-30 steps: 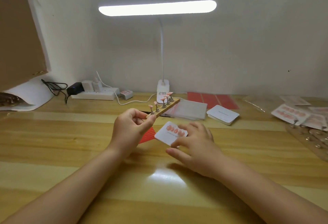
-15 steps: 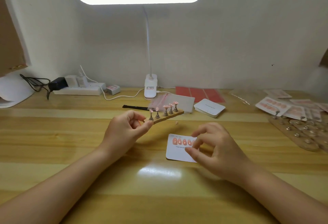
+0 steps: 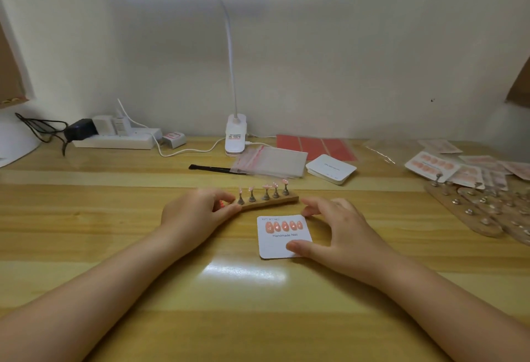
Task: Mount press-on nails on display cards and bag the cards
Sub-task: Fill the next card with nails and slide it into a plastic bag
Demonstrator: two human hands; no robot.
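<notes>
A white display card (image 3: 282, 242) printed "Handmade Nail" lies flat on the wooden desk (image 3: 114, 235), with a row of several pink nails (image 3: 284, 226) stuck along its top. My right hand (image 3: 335, 232) rests over the card's right side, thumb pressing its lower edge and fingers spread past its top right corner. Just behind the card lies a wooden nail holder strip (image 3: 272, 202) carrying several metal stands topped with pink nails (image 3: 266, 188). My left hand (image 3: 198, 211) pinches the strip's left end at the desk surface.
Clear zip bags (image 3: 272, 162) and a stack of blank cards (image 3: 331, 169) lie behind, with red sheets (image 3: 315, 145), a dark brush (image 3: 212, 168), the lamp base (image 3: 235, 136) and a power strip (image 3: 114, 140). Bagged cards (image 3: 433, 165) and spare holder strips (image 3: 470, 212) fill the right.
My left hand has lowered the holder strip from mid-air to the desk behind the card. My right hand has come down onto the card, which now lies squarer and nearer.
</notes>
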